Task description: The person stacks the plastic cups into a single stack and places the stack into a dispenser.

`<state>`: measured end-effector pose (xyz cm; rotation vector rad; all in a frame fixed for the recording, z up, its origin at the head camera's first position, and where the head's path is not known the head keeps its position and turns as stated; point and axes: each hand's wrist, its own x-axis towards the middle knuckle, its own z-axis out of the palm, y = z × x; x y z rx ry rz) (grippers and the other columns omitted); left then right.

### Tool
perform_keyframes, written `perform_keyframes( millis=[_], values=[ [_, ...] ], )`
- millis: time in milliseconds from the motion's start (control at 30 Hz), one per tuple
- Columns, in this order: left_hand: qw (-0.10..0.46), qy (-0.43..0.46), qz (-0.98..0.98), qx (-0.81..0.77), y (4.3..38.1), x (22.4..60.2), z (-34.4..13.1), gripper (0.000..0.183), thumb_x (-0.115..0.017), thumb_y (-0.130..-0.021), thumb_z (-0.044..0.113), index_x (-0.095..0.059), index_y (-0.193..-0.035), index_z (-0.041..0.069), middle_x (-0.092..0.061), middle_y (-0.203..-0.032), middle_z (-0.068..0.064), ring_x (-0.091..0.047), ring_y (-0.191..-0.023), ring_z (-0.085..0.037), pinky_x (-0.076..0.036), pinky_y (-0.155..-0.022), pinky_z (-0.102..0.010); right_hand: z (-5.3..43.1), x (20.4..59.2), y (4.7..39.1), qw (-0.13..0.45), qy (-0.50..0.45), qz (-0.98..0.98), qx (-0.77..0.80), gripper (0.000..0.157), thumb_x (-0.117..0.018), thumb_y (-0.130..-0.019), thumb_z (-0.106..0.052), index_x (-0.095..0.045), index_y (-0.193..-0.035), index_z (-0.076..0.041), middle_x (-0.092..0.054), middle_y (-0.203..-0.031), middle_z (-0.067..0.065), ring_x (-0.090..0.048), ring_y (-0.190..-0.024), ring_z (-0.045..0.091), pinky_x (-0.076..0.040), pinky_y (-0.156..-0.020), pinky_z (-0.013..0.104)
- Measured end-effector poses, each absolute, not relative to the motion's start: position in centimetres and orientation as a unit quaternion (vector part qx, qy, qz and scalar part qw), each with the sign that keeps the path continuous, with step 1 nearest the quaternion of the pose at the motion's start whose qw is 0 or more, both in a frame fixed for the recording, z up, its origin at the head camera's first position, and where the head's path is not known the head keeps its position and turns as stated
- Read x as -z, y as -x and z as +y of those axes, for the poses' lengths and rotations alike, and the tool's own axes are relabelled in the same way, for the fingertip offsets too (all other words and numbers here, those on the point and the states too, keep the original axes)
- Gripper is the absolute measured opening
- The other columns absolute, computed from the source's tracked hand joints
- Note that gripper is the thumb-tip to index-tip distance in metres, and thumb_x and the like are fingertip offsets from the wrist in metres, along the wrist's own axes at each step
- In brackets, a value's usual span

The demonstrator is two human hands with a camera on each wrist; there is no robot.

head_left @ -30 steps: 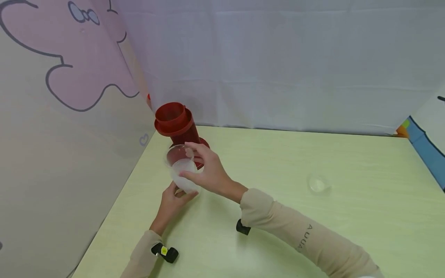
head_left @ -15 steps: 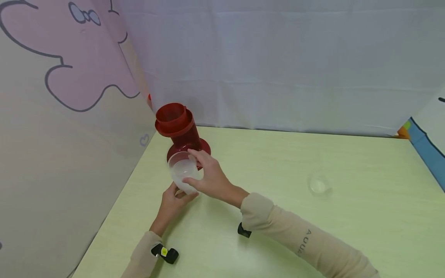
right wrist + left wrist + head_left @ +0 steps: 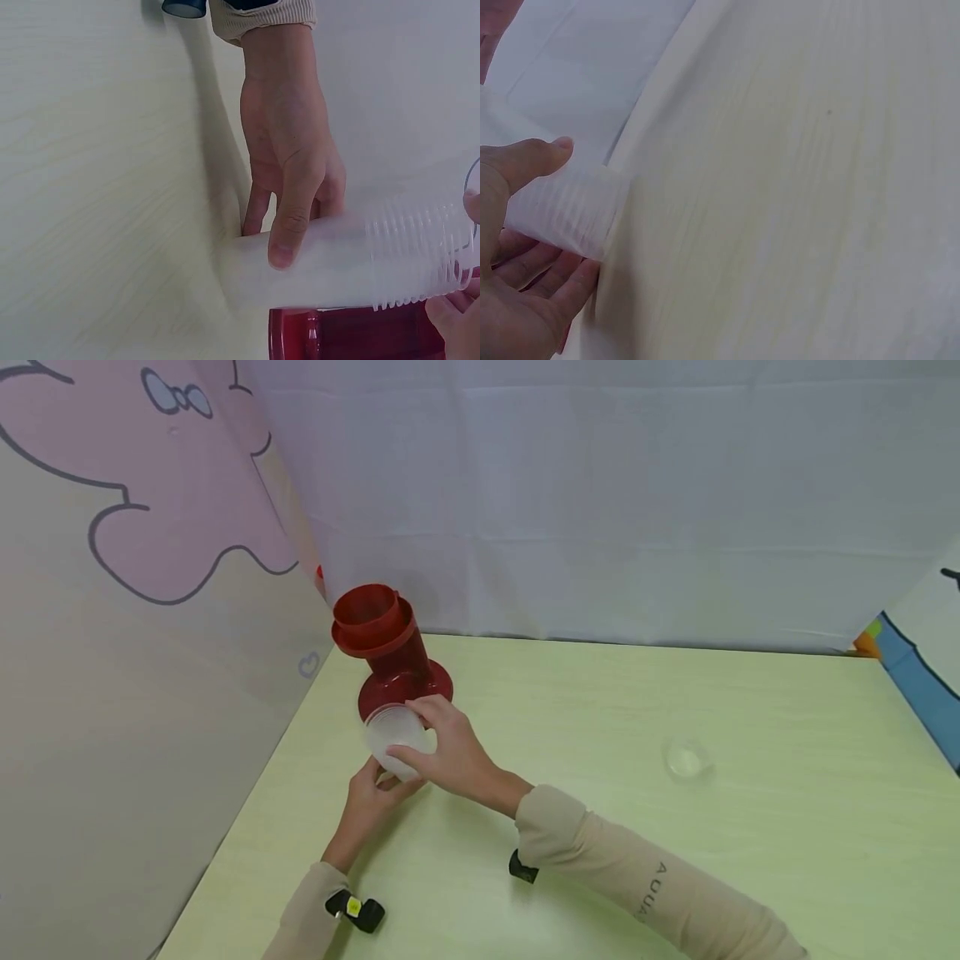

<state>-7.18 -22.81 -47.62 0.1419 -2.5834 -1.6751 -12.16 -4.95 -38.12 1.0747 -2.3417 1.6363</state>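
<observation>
A stack of nested clear plastic cups (image 3: pixel 386 737) is held tilted between both hands, its rims toward the red stand. My left hand (image 3: pixel 372 797) grips the bottom end from below; in the left wrist view its thumb lies over the frosted side and its fingers curl beneath. Around the rim end, my right hand (image 3: pixel 459 752) holds the stack between thumb and fingers. Ridged rims sit close together in the right wrist view, where the left hand (image 3: pixel 289 165) shows fully and only right fingertips (image 3: pixel 454 315) show at the edge. Part of the stack is hidden behind the fingers.
Just behind the hands stands a red plastic stand (image 3: pixel 401 660) with an open tube top and a round base. A single clear cup (image 3: pixel 686 760) sits on the pale table (image 3: pixel 585 710) at the right. A white cloth (image 3: pixel 600 510) hangs along the back edge.
The right hand has moved down toward the left hand, and the clear cup in it has slid into the stack. The left hand has stayed in place. More of the red base shows.
</observation>
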Motion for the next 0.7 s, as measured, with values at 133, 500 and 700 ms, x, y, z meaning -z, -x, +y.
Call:
perform_keyframes(
  millis=[133,500,700],
  values=[
    [0.026,-0.049,-0.841,0.537,7.3,47.7,-22.7,0.075,-0.081,-0.074,0.035,-0.043,-0.136,0.015,-0.051,-0.133,-0.009,-0.053,-0.118,-0.028,-0.05,-0.092,-0.04,-4.8,38.7,12.2,0.035,-0.338,-0.756,-0.559,0.05,-0.079,-0.078,-0.019,-0.059,-0.12,0.0,-0.056,-0.115,0.01,-0.054,-0.103,0.019,-0.053,-0.086,0.032],
    [0.022,-0.05,-0.849,0.526,7.1,47.7,-22.9,0.078,-0.079,-0.074,0.042,-0.042,-0.137,0.017,-0.049,-0.135,-0.008,-0.052,-0.119,-0.029,-0.049,-0.092,-0.042,-4.3,39.2,11.8,0.016,-0.31,-0.758,-0.574,0.048,-0.076,-0.081,-0.024,-0.059,-0.122,-0.006,-0.057,-0.114,0.001,-0.055,-0.103,0.013,-0.052,-0.086,0.025],
    [0.025,-0.052,-0.847,0.528,7.1,47.8,-22.9,0.077,-0.08,-0.073,0.04,-0.043,-0.136,0.016,-0.051,-0.131,-0.009,-0.053,-0.118,-0.029,-0.049,-0.092,-0.042,-3.2,39.2,11.7,0.035,-0.296,-0.728,-0.617,0.032,-0.074,-0.083,-0.018,-0.066,-0.112,-0.007,-0.062,-0.109,0.004,-0.058,-0.102,0.021,-0.055,-0.085,0.036]
  ],
)
